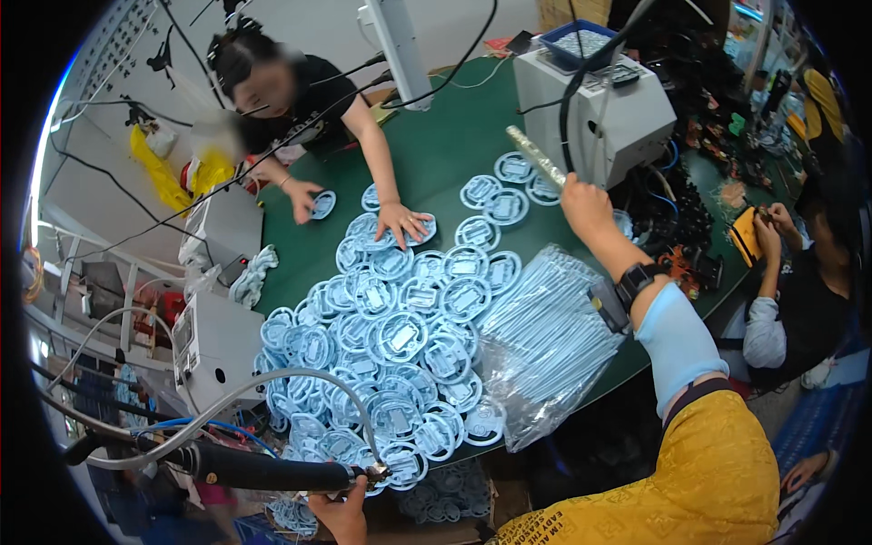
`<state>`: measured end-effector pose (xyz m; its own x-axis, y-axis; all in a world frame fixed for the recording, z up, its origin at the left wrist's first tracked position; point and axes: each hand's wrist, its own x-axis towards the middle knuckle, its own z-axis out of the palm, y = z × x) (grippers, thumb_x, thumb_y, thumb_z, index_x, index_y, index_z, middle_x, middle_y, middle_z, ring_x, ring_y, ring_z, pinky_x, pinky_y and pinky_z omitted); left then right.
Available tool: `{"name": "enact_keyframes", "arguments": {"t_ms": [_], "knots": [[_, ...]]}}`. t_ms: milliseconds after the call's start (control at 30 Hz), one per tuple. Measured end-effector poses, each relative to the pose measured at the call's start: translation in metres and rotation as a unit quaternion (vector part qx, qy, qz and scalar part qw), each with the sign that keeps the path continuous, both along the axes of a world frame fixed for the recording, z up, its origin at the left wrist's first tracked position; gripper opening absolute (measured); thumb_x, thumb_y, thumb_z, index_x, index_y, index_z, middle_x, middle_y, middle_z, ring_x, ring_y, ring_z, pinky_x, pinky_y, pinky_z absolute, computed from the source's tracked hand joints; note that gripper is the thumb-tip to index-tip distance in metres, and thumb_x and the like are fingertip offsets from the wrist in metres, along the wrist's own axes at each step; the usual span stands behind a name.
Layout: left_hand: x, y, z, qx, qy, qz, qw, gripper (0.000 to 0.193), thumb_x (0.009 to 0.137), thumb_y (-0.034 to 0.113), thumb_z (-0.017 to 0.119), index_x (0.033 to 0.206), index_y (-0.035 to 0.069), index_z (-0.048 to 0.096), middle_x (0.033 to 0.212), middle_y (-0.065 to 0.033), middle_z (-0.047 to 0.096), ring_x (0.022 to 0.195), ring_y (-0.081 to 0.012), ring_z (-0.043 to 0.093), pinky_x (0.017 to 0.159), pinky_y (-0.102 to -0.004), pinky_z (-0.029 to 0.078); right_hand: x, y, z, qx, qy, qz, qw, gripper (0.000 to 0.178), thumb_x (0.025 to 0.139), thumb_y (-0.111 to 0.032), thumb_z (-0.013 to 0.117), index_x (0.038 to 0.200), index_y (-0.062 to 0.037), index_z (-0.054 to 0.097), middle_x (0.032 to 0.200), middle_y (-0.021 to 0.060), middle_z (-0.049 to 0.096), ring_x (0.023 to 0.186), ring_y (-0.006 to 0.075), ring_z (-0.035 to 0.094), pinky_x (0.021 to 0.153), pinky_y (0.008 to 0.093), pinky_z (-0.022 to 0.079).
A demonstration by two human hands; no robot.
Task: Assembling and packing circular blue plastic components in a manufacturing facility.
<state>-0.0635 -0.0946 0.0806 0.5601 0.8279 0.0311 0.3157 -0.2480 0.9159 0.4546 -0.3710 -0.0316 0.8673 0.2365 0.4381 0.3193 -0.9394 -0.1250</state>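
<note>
My right hand [588,213] is closed round a shiny, mottled silver-gold stick [538,156], raised above the far right of the green table. At the near edge, my left hand [340,518] has its fingers bent against the metal-tipped end of a black cylindrical tool [268,468], and seems to grip it; part of that hand is hidden. Beyond the tool spreads a large heap of light-blue round plastic parts [400,336]. Beside the heap lies a clear plastic bag of thin light-blue sticks [554,331], below my right forearm.
Across the green table [454,118], a co-worker's hand [400,222] rests on the heap; the other holds one round part [322,204]. A grey-white machine [595,109] carries a blue tray [577,44]. Cables hang overhead. At right, another person holds a yellow object [745,236].
</note>
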Motion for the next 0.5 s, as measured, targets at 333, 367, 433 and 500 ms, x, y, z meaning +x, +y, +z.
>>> {"name": "enact_keyframes", "arguments": {"t_ms": [333,367,433,500], "knots": [[0.000,-0.013,0.023,-0.001,0.019,0.073,0.997,0.050,0.065,-0.005,0.079,0.110,-0.007,0.056,0.092,-0.0106,0.063,0.086,-0.0168,0.064,0.076,-0.0303,0.052,0.030,0.079,-0.047,0.001,0.001,0.175,0.985,0.012,0.083,-0.010,0.051,0.084,-0.0003,0.057,0.077,0.0201,0.067,0.070,0.0354,0.068,0.060,0.0450,0.055],[0.001,-0.011,0.023,-0.007,0.032,0.084,0.996,0.050,0.066,-0.005,0.078,0.111,-0.008,0.056,0.093,-0.0104,0.063,0.086,-0.0169,0.064,0.076,-0.0299,0.052,0.023,0.091,-0.051,-0.001,0.004,0.184,0.983,0.012,0.083,-0.010,0.051,0.084,-0.0003,0.057,0.077,0.0201,0.067,0.070,0.0354,0.068,0.060,0.0450,0.055],[0.000,-0.008,0.024,0.030,0.031,0.075,0.996,0.049,0.067,-0.005,0.078,0.111,-0.008,0.056,0.094,-0.0096,0.063,0.086,-0.0163,0.063,0.076,-0.0286,0.051,-0.010,0.123,-0.056,-0.039,0.033,0.243,0.969,0.010,0.082,-0.009,0.052,0.083,-0.0001,0.057,0.077,0.0206,0.066,0.069,0.0353,0.068,0.059,0.0444,0.055],[-0.005,-0.004,0.024,0.016,0.034,0.066,0.997,0.049,0.066,-0.004,0.080,0.110,-0.007,0.059,0.089,-0.0060,0.064,0.084,-0.0137,0.062,0.076,-0.0266,0.050,-0.042,0.148,-0.057,-0.037,0.039,0.273,0.961,0.008,0.080,-0.008,0.053,0.081,-0.0004,0.056,0.076,0.0206,0.066,0.067,0.0345,0.067,0.058,0.0433,0.055]]}}
